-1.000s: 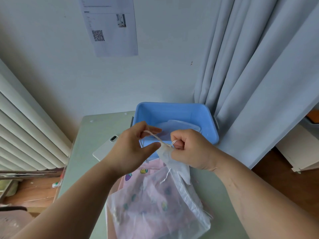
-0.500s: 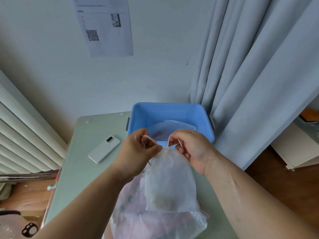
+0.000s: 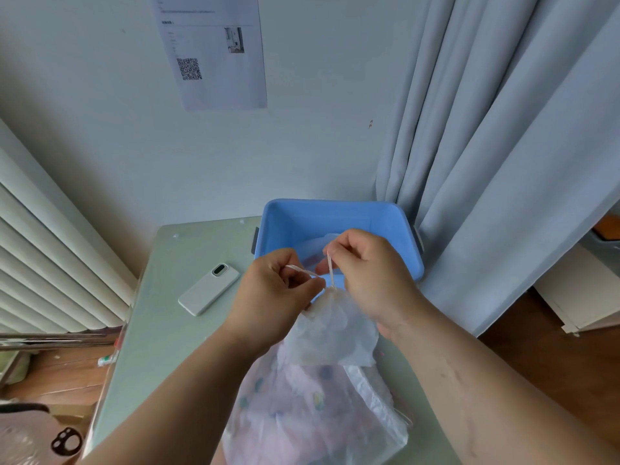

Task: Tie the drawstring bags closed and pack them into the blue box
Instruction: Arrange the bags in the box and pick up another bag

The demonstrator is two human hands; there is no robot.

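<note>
A small sheer white drawstring bag (image 3: 330, 333) hangs in the air in front of the blue box (image 3: 339, 214), its mouth gathered tight. My left hand (image 3: 273, 298) pinches one end of the white drawstring (image 3: 330, 268) and my right hand (image 3: 372, 280) pinches the other end, pulled upward. Below the bag lies a pile of more sheer bags (image 3: 312, 414) over pink printed fabric on the table. Another pale bag lies inside the blue box, mostly hidden by my hands.
A white phone (image 3: 208, 290) lies on the pale green table (image 3: 174, 330) left of the box. Grey curtains (image 3: 503, 146) hang right behind the box, a radiator (image 3: 40, 263) stands to the left, and a paper sheet (image 3: 211, 48) is on the wall.
The bag's mouth has been drawn shut and bunched. My right hand has risen with its string end, and both hands have shifted slightly toward the box.
</note>
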